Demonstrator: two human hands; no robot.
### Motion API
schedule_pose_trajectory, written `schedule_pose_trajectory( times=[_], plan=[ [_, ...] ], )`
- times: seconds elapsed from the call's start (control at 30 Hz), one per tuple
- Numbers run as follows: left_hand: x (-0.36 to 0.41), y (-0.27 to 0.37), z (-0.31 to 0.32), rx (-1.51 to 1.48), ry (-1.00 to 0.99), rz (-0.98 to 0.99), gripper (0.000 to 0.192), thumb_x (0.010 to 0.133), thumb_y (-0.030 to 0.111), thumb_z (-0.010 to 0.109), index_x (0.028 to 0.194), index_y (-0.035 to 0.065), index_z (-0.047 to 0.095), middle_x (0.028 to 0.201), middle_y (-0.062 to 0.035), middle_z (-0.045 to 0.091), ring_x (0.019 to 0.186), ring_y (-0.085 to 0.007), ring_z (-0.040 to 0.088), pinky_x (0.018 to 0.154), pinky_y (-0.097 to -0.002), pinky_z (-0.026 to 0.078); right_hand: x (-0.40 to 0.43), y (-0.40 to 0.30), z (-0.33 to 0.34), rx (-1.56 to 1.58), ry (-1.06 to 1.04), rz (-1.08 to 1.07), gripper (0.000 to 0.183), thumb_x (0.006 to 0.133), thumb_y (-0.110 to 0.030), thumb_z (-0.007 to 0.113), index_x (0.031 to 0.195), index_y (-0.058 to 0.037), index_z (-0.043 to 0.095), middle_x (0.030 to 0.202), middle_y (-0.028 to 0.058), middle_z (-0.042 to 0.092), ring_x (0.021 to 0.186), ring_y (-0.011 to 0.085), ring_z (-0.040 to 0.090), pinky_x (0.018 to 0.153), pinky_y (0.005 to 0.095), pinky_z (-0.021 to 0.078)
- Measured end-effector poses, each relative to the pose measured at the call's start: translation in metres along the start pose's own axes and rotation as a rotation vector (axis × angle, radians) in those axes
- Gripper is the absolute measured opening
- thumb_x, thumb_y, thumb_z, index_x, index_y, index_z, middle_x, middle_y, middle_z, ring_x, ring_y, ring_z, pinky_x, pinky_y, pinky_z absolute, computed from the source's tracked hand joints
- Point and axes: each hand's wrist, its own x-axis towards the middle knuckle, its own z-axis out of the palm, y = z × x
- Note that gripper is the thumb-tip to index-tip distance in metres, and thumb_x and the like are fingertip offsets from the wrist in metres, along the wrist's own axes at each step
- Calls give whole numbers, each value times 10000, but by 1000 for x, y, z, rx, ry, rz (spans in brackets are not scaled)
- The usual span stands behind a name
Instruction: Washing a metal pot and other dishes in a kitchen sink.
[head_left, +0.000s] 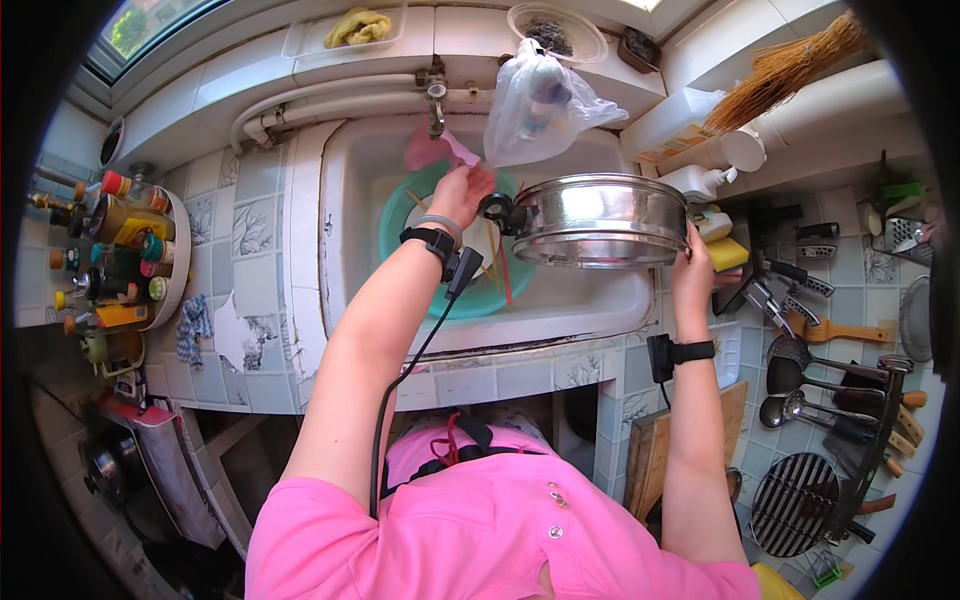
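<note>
My right hand (696, 259) grips the far-right side of a shiny stainless steel pot or steamer tier (596, 221), tilted on its side over the sink. A black side handle (504, 213) on the pot points toward my left hand (469, 193). At the fingers of that hand is a thin pink cloth (442, 150), under the tap (436, 109). Below, a green plastic basin (397, 225) stands in the white sink (600, 304). White dishware, several wooden chopsticks and a red stick (505, 266) are in the basin, partly hidden by my left forearm and the pot.
A white plastic bag (536, 112) hangs behind the pot. On the right are a yellow sponge (726, 255), a dispenser bottle (697, 182), knives (787, 289) and hanging utensils (795, 367). At left, a white tray (178, 262) holds seasoning jars; a checked cloth (194, 330) lies nearby.
</note>
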Motion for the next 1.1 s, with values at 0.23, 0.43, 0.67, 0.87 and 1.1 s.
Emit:
schedule_pose_trajectory(
  times=[0.23, 0.43, 0.67, 0.87, 1.1],
  plan=[
    [4, 41, -3, -310, 263, -70, 279, 959, 206, 455, 1092, -38, 474, 1043, -199, 563, 997, -322, 574, 920, -444, 475, 0, 9, 4, 45, -4, 12, 390, 810, 65, 493, 1183, -21, 566, 1068, 206, 622, 988, 342, 607, 843, 346, 478],
    [-13, 55, -33, 170, 328, 227, 170, 887, 101, 563, 1017, 18, 491, 885, -116, 572, 736, -226, 595, 641, -323, 540, 0, 3, 2, -11, -26, 0, 378, 795, 75, 500, 1150, -24, 583, 1043, 200, 628, 967, 335, 615, 832, 350, 483],
    [-15, 102, -60, 161, 495, 423, 264, 868, 163, 619, 1075, 64, 489, 973, -52, 571, 778, -164, 550, 622, -291, 484, -1, 0, 8, 51, -27, -24, 445, 737, 130, 476, 1142, -18, 585, 1030, 188, 633, 970, 333, 609, 841, 355, 478],
    [-22, 101, -55, 293, 481, 376, 203, 877, 87, 566, 1075, 58, 533, 1075, -50, 544, 865, -167, 545, 662, -321, 506, -3, 1, 3, 39, -41, -12, 466, 727, 141, 467, 1149, -22, 580, 1031, 189, 632, 971, 336, 606, 843, 350, 475],
    [30, 95, -103, 1067, 295, 489, 437, 783, -17, 539, 1209, 73, 497, 1171, -105, 498, 1002, -240, 536, 778, -382, 505, -1, -4, 1, 31, -84, -9, 459, 733, 142, 488, 1152, -24, 576, 1037, 186, 629, 973, 331, 607, 836, 349, 477]
  ],
)
